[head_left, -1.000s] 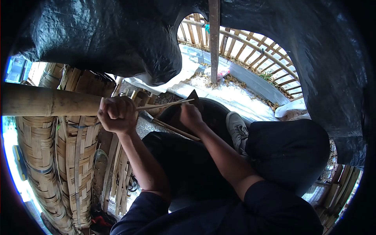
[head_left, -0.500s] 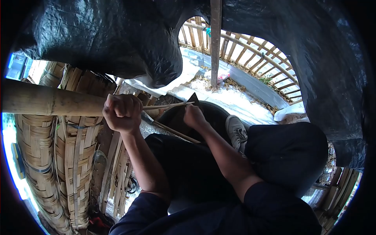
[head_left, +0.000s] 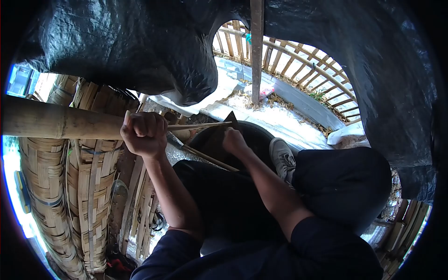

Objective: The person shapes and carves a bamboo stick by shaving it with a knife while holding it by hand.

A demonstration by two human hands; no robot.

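My left hand [head_left: 145,133] is closed in a fist around a thin bamboo strip [head_left: 200,126], with the thumb pointing up. A thick bamboo pole [head_left: 60,116] runs from the left edge to behind this hand. The strip's pale free end crosses a dark, pointed, blade-like piece [head_left: 232,118]. Just below that end is my right hand [head_left: 236,142], its fingers curled closed; what they hold is hidden. Under the hands sits a dark round tub [head_left: 254,135]. A curved thin stick [head_left: 210,157] lies across its near side.
Tall woven bamboo baskets [head_left: 88,200] stand on the left. Black plastic sheeting [head_left: 140,46] hangs ahead and to the right, around an upright post [head_left: 256,51]. Beyond it is a bamboo slat fence [head_left: 298,63]. My shoe [head_left: 282,158] is beside the tub.
My right hand has shifted slightly down and right, away from the strip's end. My left hand has moved a little left, its thumb now raised. The dark pointed piece has hardly moved.
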